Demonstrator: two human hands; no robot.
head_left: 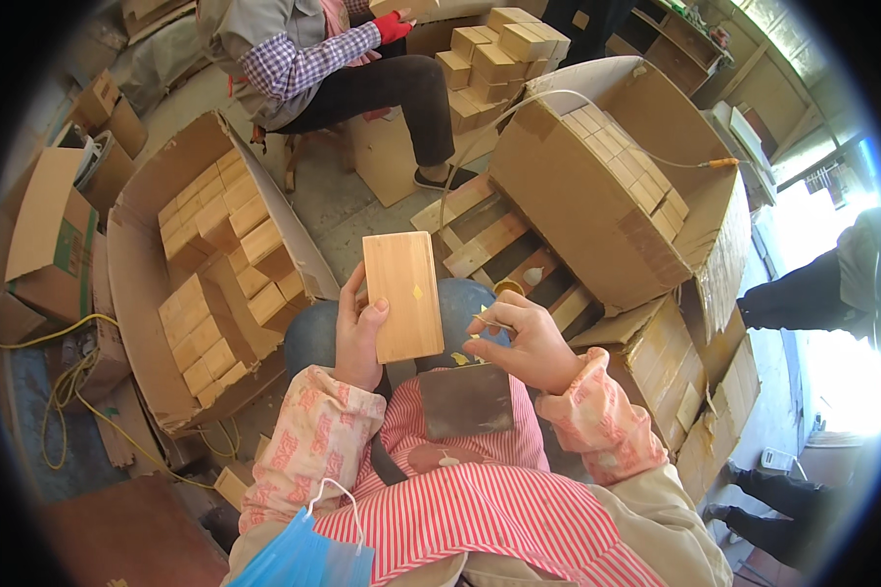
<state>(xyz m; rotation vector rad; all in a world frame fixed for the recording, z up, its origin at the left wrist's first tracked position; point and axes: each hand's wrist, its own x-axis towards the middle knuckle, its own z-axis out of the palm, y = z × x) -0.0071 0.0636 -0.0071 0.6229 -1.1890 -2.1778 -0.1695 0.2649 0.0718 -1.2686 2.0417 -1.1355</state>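
Note:
My left hand grips a flat rectangular wooden block by its left edge, holding it above my knees with its broad face toward me. A small yellow fleck shows on that face. To the right of the block, and apart from it, my right hand is closed in a pinch. Something thin and small shows at its fingertips, too small to name, with yellow bits close by over my lap. A dark rectangular patch lies on my striped red apron.
Cardboard boxes with wooden blocks stand at left and far right. Between them is a slatted wooden pallet with a small cup. Another person with red gloves sits opposite. A yellow cord lies at left.

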